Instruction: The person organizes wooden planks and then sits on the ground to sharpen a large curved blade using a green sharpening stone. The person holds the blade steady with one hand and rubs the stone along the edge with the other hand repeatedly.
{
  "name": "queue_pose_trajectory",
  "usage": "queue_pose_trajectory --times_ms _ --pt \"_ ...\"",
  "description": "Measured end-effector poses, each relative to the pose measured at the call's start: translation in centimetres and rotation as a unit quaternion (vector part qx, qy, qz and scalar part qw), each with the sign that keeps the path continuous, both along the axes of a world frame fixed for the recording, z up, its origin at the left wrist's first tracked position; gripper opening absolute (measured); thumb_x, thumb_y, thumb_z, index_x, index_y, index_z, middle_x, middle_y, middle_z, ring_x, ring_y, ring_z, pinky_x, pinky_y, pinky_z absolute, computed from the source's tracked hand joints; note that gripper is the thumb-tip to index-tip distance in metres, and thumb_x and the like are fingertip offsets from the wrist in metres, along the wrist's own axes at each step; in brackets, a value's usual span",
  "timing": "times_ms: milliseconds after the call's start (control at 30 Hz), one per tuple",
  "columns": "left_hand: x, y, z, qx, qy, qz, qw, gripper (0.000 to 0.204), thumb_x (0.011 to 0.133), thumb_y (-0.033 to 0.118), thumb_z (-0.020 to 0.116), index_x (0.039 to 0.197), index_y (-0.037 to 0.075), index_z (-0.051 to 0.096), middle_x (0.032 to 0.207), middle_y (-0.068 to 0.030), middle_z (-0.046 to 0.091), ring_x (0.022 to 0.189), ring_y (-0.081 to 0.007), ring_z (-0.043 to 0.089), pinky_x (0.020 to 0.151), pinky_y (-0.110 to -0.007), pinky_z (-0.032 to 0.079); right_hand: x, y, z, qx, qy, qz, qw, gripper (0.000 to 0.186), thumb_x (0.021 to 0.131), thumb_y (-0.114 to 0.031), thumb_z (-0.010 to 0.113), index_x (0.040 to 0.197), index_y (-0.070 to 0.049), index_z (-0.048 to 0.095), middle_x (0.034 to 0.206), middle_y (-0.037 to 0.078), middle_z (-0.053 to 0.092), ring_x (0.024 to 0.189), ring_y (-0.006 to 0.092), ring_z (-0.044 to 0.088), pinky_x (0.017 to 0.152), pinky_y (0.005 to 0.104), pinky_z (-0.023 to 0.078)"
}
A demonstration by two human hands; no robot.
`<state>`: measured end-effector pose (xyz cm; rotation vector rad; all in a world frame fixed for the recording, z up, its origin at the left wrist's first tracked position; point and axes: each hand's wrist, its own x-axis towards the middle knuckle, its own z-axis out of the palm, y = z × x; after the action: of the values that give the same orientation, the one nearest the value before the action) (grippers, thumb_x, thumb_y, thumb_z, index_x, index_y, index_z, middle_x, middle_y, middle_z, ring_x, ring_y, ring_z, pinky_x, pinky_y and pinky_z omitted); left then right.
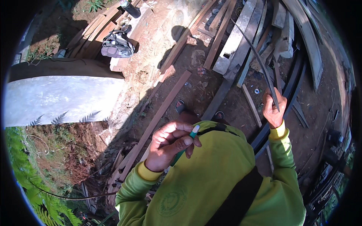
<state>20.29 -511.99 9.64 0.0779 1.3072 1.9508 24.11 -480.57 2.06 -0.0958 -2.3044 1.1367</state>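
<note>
From where I stand, the left hand (164, 147) has a green marker-like stick (193, 134) pinched between thumb and fingers, its pale tip pointing up and away from the body; it is held in front of the yellow-green sweatshirt (215, 162), which a broad black strap (237, 196) crosses; the right hand (273, 109), well apart from the left, is closed in a fist around the near end of a long, thin, dark strip (259, 58), which slants up and leftward over the stacked timber (237, 35); I cannot tell what the strip is made of; below the hands, a sandalled foot (180, 106) shows on the dirt beside a long reddish-brown beam (160, 116); farther off to the left, a grey and black bag (117, 44) sits on boards, with a dark bottle (131, 9) near it; a big pale slab (64, 100) lies nearer, sunlit, with green ferns (22, 169) below it.
</note>
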Motion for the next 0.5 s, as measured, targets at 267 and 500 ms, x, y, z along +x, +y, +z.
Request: queue_pose_trajectory --times_ms 267,500 --pt "-0.1 0.2 -1.1 -0.033 0.099 0.075 0.992 0.023 0.084 0.002 0.060 0.106 -0.003 0.055 0.084 -0.0132 0.063 0.062 -0.0118 0.056 0.055 -0.024 0.046 0.2 -0.1 -1.7 -0.019 -0.017 0.010 1.000 0.015 0.090 -0.009 0.049 0.079 0.000 0.052 0.053 -0.002 0.043 0.047 0.0053 0.042 0.044 0.0209 0.032" --pt "0.0 0.5 -1.0 -0.033 0.110 0.116 0.987 0.024 0.081 0.001 0.062 0.104 -0.002 0.054 0.081 -0.0138 0.063 0.056 -0.0117 0.055 0.048 -0.023 0.044 -0.3 -0.7 -1.2 -0.023 -0.008 0.022 0.999 0.016 0.090 -0.011 0.048 0.079 0.000 0.052 0.052 -0.002 0.042 0.046 0.0052 0.041 0.043 0.0214 0.032"
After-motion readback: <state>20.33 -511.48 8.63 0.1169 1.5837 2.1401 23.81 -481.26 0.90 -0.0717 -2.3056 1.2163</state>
